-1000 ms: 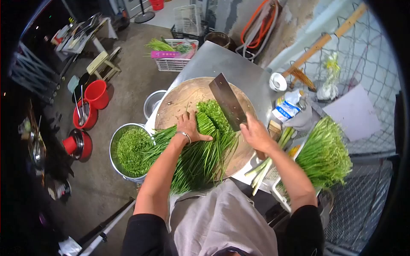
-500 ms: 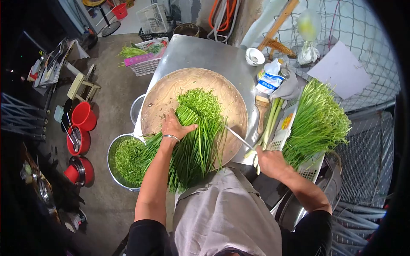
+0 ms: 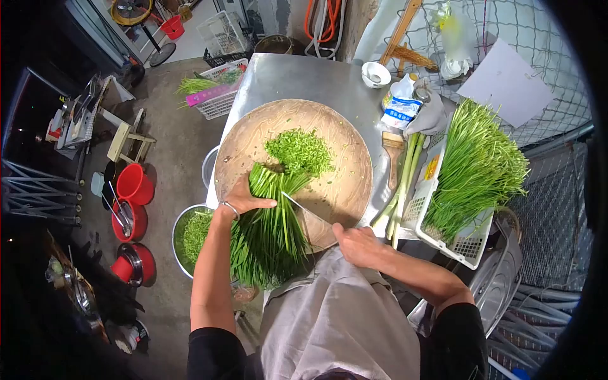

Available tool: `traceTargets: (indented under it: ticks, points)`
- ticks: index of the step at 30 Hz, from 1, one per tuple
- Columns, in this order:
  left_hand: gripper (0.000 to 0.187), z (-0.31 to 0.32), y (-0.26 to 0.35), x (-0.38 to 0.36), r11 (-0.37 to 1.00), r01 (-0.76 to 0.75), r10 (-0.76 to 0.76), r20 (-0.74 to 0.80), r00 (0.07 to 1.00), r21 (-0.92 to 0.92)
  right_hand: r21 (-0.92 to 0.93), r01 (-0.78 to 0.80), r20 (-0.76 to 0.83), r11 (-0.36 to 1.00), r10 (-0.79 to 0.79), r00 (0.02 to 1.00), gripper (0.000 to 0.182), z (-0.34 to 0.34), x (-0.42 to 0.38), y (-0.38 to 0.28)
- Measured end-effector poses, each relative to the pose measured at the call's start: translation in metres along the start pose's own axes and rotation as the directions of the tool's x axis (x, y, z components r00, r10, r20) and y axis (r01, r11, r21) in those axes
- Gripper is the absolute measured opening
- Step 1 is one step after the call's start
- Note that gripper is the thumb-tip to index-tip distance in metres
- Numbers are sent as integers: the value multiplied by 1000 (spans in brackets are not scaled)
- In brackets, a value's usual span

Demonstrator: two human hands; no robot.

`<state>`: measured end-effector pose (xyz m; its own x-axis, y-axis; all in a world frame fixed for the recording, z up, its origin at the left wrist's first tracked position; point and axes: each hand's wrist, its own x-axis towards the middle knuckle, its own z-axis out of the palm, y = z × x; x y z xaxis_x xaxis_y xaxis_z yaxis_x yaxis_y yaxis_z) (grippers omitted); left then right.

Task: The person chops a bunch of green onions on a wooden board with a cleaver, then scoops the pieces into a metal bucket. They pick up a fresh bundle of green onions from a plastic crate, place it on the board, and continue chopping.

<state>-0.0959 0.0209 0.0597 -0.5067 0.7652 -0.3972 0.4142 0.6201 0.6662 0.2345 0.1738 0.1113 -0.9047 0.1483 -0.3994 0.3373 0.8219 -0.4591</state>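
A thick bunch of green chives (image 3: 269, 247) lies across the round wooden chopping board (image 3: 345, 149), its long leaves hanging over the near edge. My left hand (image 3: 240, 199) grips the bunch from the left, thumb laid across the top. In my right hand (image 3: 362, 247) is a knife (image 3: 309, 210), held at the board's near right. Its blade slants up and left, the tip at the bunch's right side. Its handle is hidden in my fist. Beyond the bunch sits a heap of chopped chives (image 3: 299, 152).
The board stands on a metal table (image 3: 278, 76). On the right are a brush (image 3: 392, 155), pale green stalks (image 3: 405, 183), a bag (image 3: 402, 107), a white bowl (image 3: 375, 75) and a white basket (image 3: 418, 212) of chives. A metal basin (image 3: 179, 256) holds chopped greens at lower left.
My right hand and the knife have moved left to the bunch. My left hand has shifted left and slightly nearer me, drawing the bunch away from the chopped heap.
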Motion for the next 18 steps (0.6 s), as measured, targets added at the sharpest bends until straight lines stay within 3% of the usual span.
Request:
traceTargets:
  ticks: [2,6,10,14,18]
  points:
    - [155,-9,8,-11,989,-73,72,-13,997,-130,20,26,38,999,-27,999,27,2,8,-6]
    - [150,23,19,-16,965,153,-104,-222,970,215,41,10,106,999,-14,994,30,-14,11,-1]
    - [139,46,40,-16,876,317,-173,-375,911,365,42,19,141,999,-25,990,27,-51,6,18]
    - [129,53,56,-21,880,356,-224,-386,895,316,28,-15,107,999,12,994,23,-106,-11,19]
    - [122,72,66,-25,837,357,-158,-440,884,415,-42,13,33,999,-12,999,21,-117,12,18]
